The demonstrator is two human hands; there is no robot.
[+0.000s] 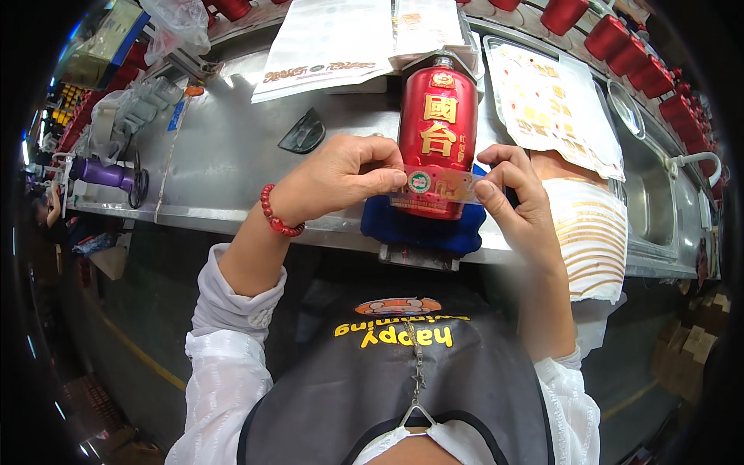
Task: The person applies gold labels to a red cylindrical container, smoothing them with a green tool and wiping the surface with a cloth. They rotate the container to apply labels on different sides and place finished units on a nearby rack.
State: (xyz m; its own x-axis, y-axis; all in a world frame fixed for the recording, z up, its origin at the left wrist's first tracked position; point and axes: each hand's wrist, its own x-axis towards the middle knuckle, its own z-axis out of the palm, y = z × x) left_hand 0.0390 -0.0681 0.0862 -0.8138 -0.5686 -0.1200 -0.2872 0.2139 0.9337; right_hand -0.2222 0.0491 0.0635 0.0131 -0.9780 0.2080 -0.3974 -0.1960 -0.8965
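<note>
Pinched fingertips of left hand (341, 177) and right hand (518, 200) on the label strip (442, 186) across red bottle (435, 132).

Things on and around the long metal table (232, 155)

A small dark curved piece (302, 132) lies on the table. White printed paper sheets (325, 46) lie at its far side. A sheet of gold stickers (554, 108) lies toward its right end, near a round sink (651, 201). Red bottles (635, 54) stand in a row behind the table. A purple tool (101, 173) sits at its left end.
</note>
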